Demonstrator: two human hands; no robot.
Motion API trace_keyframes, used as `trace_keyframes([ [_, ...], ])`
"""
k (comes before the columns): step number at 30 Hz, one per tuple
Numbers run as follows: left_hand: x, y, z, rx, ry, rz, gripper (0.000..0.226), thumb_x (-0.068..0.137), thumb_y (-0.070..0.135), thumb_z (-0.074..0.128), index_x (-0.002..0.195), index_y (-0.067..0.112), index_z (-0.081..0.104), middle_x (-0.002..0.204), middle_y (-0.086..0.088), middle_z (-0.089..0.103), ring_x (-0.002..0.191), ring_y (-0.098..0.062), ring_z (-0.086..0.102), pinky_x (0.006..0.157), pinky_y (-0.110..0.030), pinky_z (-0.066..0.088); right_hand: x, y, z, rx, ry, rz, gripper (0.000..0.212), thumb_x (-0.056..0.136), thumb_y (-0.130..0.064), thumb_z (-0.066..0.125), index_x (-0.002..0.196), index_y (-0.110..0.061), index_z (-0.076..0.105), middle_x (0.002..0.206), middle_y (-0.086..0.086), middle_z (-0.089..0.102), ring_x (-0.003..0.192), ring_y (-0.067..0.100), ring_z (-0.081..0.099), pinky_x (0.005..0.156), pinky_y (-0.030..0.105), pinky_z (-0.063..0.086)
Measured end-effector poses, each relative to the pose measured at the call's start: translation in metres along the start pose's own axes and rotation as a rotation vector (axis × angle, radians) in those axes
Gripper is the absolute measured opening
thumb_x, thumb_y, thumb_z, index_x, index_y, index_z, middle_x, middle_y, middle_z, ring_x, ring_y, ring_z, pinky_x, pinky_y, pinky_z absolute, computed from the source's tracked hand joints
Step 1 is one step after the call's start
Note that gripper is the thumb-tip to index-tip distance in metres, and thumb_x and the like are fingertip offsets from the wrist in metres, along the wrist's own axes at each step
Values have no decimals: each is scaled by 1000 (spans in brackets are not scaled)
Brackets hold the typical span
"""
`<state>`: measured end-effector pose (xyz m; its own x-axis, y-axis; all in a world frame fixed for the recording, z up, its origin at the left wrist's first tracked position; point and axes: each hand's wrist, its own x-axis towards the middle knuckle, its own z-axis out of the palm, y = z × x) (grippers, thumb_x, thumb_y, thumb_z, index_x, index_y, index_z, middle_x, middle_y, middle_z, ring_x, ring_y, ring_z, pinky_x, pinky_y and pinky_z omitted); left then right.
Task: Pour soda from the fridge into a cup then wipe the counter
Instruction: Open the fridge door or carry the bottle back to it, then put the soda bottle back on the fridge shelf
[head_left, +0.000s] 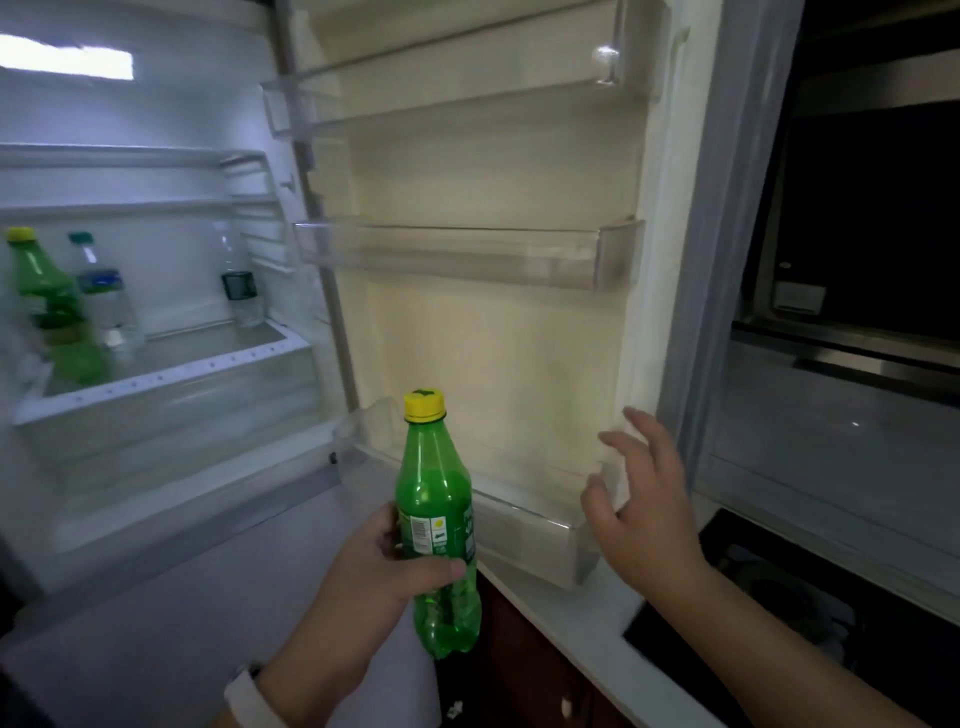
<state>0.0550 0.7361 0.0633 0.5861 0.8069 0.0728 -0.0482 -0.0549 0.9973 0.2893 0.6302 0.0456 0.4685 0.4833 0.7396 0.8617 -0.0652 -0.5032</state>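
The left hand (374, 566) has its thumb across the front of a green soda bottle (436, 499) and its fingers curled round the back, at label height. The bottle stands upright at lower centre, its yellow cap on, in front of the open fridge door (493, 353). A white wristband (249, 696) sits on that wrist.

The right hand (644, 509), at lower right, holds nothing. Its fingers are spread and loosely bent by the right end of the lowest door bin (535, 535). Whether they touch the bin cannot be told.

Three clear door bins show on the door: this one, a middle bin (447, 254) and an upper bin (441, 98).

At the left of the frame, three bottles stand on a shelf (171, 358) in the lit fridge interior. They are a second green bottle (41, 306) with a yellow cap, a clear water bottle (104, 296) just beside it, and a clear bottle with a dark label (239, 291) well apart, further right.

A dark appliance (857, 234) fills the right edge.
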Motion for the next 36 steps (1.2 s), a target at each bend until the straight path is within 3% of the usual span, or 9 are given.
trace_keyframes([
  [3, -2, 9, -11, -7, 43, 1, 55, 48, 3, 78, 102, 9, 68, 95, -12, 77, 88, -26, 73, 79, -37, 58, 5, -37, 13, 203, -314, -79, 27, 86, -32, 51, 110, -26, 60, 120, -15, 51, 114, -4, 49, 97, 10, 34],
  [8, -3, 27, -39, 22, 133, 23, 49, 45, 7, 82, 94, 7, 74, 93, -13, 77, 86, -27, 73, 78, -36, 58, 13, -74, 58, 347, -874, -2, 25, 77, -53, 51, 102, -51, 52, 108, -16, 59, 100, -2, 57, 91, 29, 50],
  [11, -3, 38, -61, 36, 240, 44, 57, 39, 8, 84, 95, 11, 72, 92, -11, 77, 86, -26, 74, 80, -39, 57, 19, -103, 83, 452, -1102, 54, 40, 71, -60, 64, 104, -38, 61, 99, -13, 68, 89, -1, 65, 83, 30, 56],
  [14, 0, 45, -81, 51, 346, 56, 66, 35, 8, 85, 99, 9, 71, 93, -14, 77, 85, -27, 74, 74, -37, 57, 24, -135, 105, 634, -1288, 83, 26, 86, -30, 69, 112, -29, 63, 103, -13, 69, 90, -4, 65, 86, 27, 55],
  [17, 1, 50, -99, 69, 456, 54, 72, 29, 13, 86, 99, 9, 71, 94, -16, 76, 85, -29, 73, 75, -40, 58, 24, -154, 125, 830, -1372, 231, 28, 90, -4, 65, 106, -26, 62, 91, -16, 73, 80, -2, 69, 70, 17, 53],
  [22, 5, 68, -122, 157, 629, 64, 73, 32, 22, 88, 102, 13, 71, 96, -10, 77, 92, -33, 72, 84, -46, 58, 36, -186, 163, 910, -1477, 333, 28, 82, -21, 74, 109, -27, 68, 100, 1, 75, 87, 17, 68, 72, 30, 54],
  [28, 15, 91, -137, 139, 710, 65, 36, 71, -7, 77, 102, 10, 70, 93, -9, 77, 81, -22, 75, 60, -25, 57, 74, -210, 187, 898, -1566, 277, 27, 82, -23, 76, 105, -23, 62, 91, 0, 72, 80, 16, 65, 63, 29, 52],
  [32, 29, 102, -146, 146, 733, 66, 34, 73, -6, 76, 103, 10, 70, 93, -8, 77, 78, -19, 75, 58, -23, 56, 93, -217, 204, 881, -1590, 230, 33, 83, -19, 74, 114, -18, 61, 93, 4, 71, 74, 16, 65, 59, 25, 52],
  [36, 51, 111, -165, 152, 732, 86, 32, 73, -8, 75, 100, 8, 70, 89, -9, 77, 70, -16, 74, 55, -21, 55, 112, -225, 232, 883, -1574, 218, 27, 84, -17, 71, 110, -19, 62, 101, 9, 71, 81, 20, 65, 70, 32, 55],
])
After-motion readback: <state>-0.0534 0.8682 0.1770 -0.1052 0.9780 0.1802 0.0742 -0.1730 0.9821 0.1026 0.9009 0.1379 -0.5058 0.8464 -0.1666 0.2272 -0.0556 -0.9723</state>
